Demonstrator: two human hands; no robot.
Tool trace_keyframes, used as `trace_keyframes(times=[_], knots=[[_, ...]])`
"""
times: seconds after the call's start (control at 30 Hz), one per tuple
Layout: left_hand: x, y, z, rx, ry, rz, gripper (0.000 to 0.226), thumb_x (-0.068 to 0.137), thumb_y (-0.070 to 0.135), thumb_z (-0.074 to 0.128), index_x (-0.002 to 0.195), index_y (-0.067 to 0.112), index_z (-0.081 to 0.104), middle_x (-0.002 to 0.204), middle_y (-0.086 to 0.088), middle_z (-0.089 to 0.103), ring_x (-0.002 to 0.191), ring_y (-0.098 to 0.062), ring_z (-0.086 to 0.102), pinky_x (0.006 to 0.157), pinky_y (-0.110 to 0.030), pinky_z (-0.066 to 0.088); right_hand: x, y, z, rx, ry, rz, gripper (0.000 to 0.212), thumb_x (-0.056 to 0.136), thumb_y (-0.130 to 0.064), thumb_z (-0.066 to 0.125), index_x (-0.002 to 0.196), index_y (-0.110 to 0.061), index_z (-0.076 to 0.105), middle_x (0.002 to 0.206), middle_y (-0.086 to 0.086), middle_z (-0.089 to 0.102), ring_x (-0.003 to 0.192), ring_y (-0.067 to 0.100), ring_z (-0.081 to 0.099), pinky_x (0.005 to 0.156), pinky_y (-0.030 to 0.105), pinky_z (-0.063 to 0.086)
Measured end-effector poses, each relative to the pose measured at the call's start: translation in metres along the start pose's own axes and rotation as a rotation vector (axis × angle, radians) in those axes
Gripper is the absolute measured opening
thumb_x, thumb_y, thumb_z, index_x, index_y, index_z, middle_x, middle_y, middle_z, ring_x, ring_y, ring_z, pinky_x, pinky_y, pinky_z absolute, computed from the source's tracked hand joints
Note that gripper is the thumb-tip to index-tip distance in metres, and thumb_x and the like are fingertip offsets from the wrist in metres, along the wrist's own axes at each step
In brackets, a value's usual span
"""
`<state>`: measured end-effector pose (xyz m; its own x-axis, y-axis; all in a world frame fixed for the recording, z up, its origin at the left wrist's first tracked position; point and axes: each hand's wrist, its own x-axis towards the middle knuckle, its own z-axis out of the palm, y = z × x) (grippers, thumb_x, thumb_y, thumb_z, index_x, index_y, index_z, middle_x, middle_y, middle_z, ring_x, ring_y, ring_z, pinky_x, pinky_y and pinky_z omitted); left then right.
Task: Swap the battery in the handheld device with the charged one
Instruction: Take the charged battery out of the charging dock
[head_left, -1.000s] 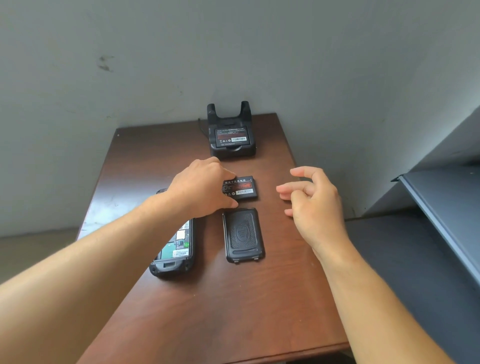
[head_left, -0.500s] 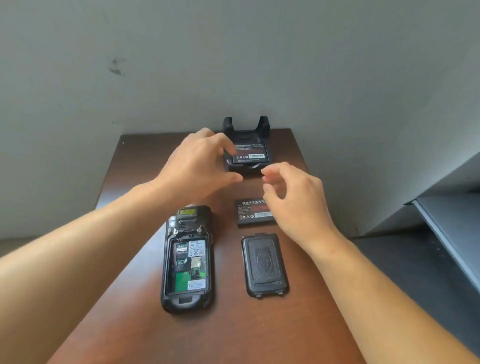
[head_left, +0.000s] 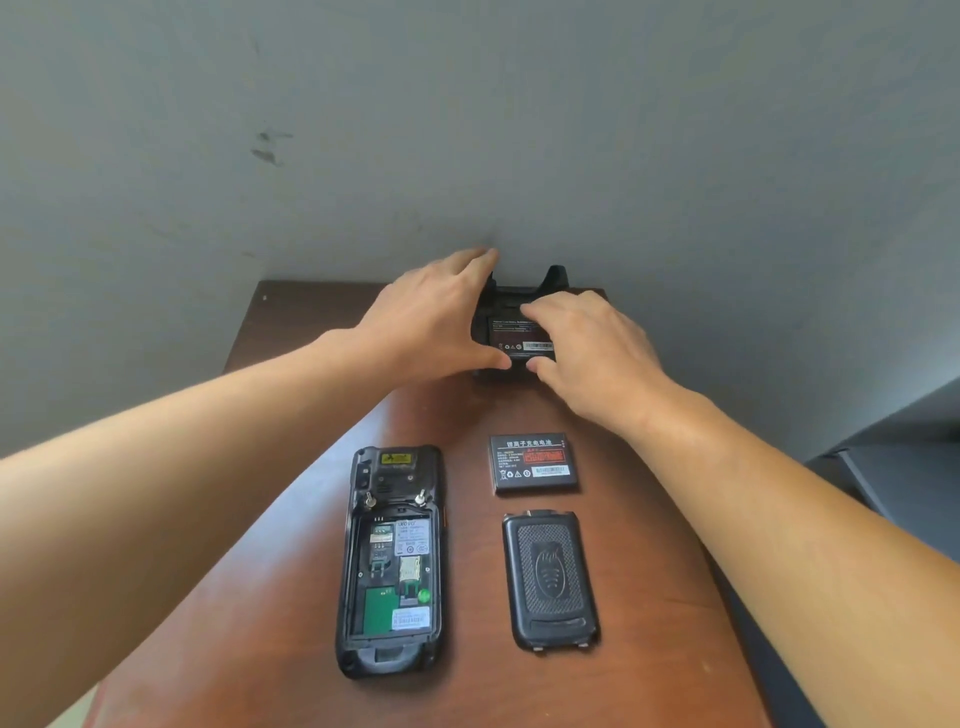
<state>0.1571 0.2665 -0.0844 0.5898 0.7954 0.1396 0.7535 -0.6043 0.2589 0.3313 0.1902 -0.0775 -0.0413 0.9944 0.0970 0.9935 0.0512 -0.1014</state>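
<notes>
Both hands reached to the charging dock (head_left: 555, 276) at the tabletop's (head_left: 291, 649) far edge. The left hand (head_left: 434, 317) gripped the dock's side, and the right hand (head_left: 587, 343) pinched the battery (head_left: 514, 335) seated in it. Nearer lay the opened handheld device (head_left: 392, 561), a loose battery (head_left: 534, 464) and the back cover (head_left: 549, 579).

Open device (head_left: 392, 561), loose battery (head_left: 534, 464) beside

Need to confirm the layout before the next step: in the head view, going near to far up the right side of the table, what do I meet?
Back cover → loose battery → right hand → charging cradle holding the other battery, with the left hand on the cradle's left side.
</notes>
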Motion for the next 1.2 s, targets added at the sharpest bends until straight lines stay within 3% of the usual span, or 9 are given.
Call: trace_keyframes(times=[0.13,0.33,0.5,0.7,0.8,0.9,1.2], knots=[[-0.002,-0.003,0.004,0.014,-0.034,0.010,0.117,0.069,0.063,0.078,0.158,0.016,0.019,0.163,-0.003,0.034,0.141,-0.033,0.044,0.109,-0.047,0.041,0.008,-0.003,0.001,-0.014,-0.035,-0.046,0.052,0.092,-0.030,0.070,0.142,-0.023,0.055,0.142,-0.003,0.059,0.127,0.026,0.052,0.097,0.043,0.049],[-0.003,-0.003,0.005,0.026,-0.028,0.025,0.117,0.070,0.061,0.080,0.157,0.012,0.018,0.159,-0.008,0.037,0.136,-0.035,0.048,0.100,-0.048,0.049,0.019,-0.006,-0.002,-0.040,-0.107,-0.082,0.048,0.088,-0.029,0.075,0.133,-0.020,0.062,0.133,0.003,0.063,0.122,0.031,0.058,0.096,0.047,0.053],[-0.003,0.001,0.002,0.030,-0.031,0.046,0.118,0.071,0.058,0.081,0.158,0.008,0.017,0.159,-0.010,0.038,0.138,-0.035,0.047,0.112,-0.043,0.037,0.022,-0.008,-0.004,-0.086,-0.174,-0.067,0.048,0.091,-0.028,0.072,0.136,-0.017,0.056,0.135,0.005,0.053,0.121,0.032,0.056,0.089,0.043,0.051],[-0.003,-0.001,0.003,0.049,-0.040,0.048,0.123,0.068,0.057,0.083,0.158,0.007,0.016,0.156,-0.012,0.040,0.133,-0.037,0.049,0.103,-0.047,0.047,0.024,-0.011,-0.006,-0.123,-0.206,-0.059,0.044,0.093,-0.026,0.069,0.134,-0.013,0.055,0.131,0.006,0.051,0.112,0.035,0.060,0.086,0.046,0.054],[-0.003,0.001,0.002,0.058,-0.041,0.055,0.122,0.069,0.057,0.083,0.158,0.006,0.016,0.156,-0.012,0.041,0.136,-0.036,0.047,0.111,-0.045,0.039,0.022,-0.010,-0.007,-0.120,-0.206,-0.065,0.044,0.095,-0.027,0.066,0.135,-0.013,0.053,0.132,0.006,0.049,0.110,0.036,0.062,0.083,0.044,0.053],[-0.004,0.001,0.002,0.065,-0.033,0.067,0.122,0.069,0.057,0.082,0.158,0.004,0.017,0.156,-0.012,0.040,0.140,-0.034,0.044,0.120,-0.043,0.027,0.021,-0.010,-0.006,-0.095,-0.214,-0.073,0.044,0.096,-0.026,0.064,0.136,-0.013,0.051,0.133,0.007,0.048,0.109,0.037,0.063,0.084,0.045,0.054],[-0.004,-0.001,0.006,0.077,-0.015,0.074,0.123,0.066,0.059,0.083,0.157,0.004,0.020,0.155,-0.013,0.043,0.139,-0.032,0.045,0.121,-0.046,0.028,0.020,-0.002,-0.016,0.109,-0.164,-0.091,0.057,0.089,-0.028,0.066,0.142,-0.018,0.049,0.136,0.000,0.048,0.114,0.031,0.060,0.097,0.044,0.051]])
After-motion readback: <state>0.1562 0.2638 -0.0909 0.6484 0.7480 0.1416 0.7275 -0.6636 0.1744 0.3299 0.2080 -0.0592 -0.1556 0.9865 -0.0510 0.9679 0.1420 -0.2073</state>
